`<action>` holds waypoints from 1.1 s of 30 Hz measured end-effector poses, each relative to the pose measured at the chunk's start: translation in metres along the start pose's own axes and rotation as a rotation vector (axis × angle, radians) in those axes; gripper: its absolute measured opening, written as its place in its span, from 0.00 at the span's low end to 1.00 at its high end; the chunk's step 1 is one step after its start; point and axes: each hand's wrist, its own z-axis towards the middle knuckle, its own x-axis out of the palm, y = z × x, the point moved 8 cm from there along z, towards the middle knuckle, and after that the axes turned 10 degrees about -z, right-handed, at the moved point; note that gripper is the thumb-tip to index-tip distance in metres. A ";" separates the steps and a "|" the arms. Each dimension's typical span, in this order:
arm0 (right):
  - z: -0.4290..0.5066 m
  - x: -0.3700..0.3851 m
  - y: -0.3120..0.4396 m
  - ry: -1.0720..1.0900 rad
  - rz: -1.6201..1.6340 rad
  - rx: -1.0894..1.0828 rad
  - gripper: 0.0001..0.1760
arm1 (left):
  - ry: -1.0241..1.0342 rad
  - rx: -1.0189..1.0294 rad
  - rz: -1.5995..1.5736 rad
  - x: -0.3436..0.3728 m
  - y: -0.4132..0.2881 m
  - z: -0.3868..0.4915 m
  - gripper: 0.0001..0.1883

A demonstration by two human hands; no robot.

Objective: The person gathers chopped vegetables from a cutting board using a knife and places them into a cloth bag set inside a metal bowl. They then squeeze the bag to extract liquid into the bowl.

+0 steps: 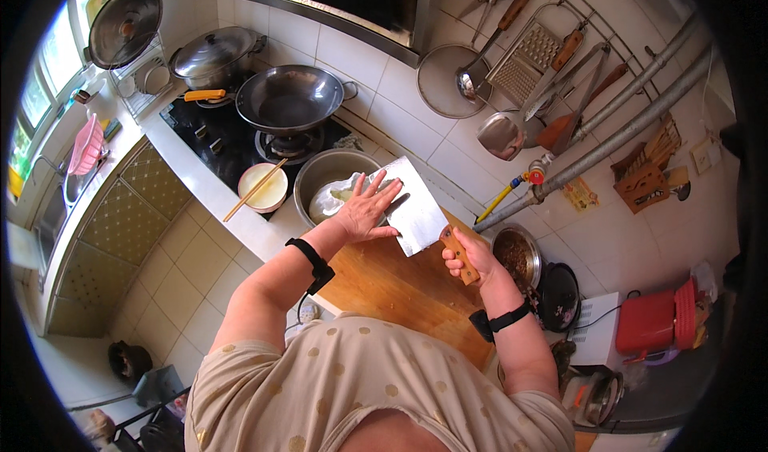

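Observation:
My right hand (470, 255) grips the wooden handle of a cleaver (420, 209), whose broad steel blade is held flat above the near edge of a metal pot. My left hand (366, 212) is spread with its fingers apart at the left side of the blade, above the pot's rim; whether it touches the blade I cannot tell. The metal pot (302, 182) holds a white cloth or plastic bag (327, 199) with something pale green by it. Below both hands lies a wooden cutting board (384, 284). A bowl (264, 189) of pale liquid with wooden chopsticks (255, 190) across it stands left of the pot.
A wok (290, 99) sits on the black gas stove (231, 152), beside a lidded pot (213, 56). Utensils, including a grater (531, 56), hang on the tiled wall. A metal bowl (534, 260) of brown food stands right of the board. Gas pipes (600, 146) cross the right side.

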 end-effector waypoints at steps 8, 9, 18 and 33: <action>-0.027 -0.016 -0.013 -0.034 0.015 0.002 0.17 | -0.077 -0.178 0.011 0.012 0.027 -0.008 0.50; -0.032 -0.020 -0.016 -0.053 0.026 0.005 0.17 | -0.064 -0.215 0.017 0.015 0.032 -0.010 0.50; -0.075 -0.042 -0.047 -0.078 0.133 -0.105 0.16 | 0.204 -0.326 0.221 0.048 0.052 -0.015 0.41; -0.159 -0.115 -0.138 -0.540 -0.139 -0.259 0.15 | 0.189 -0.424 0.377 0.011 0.066 -0.026 0.31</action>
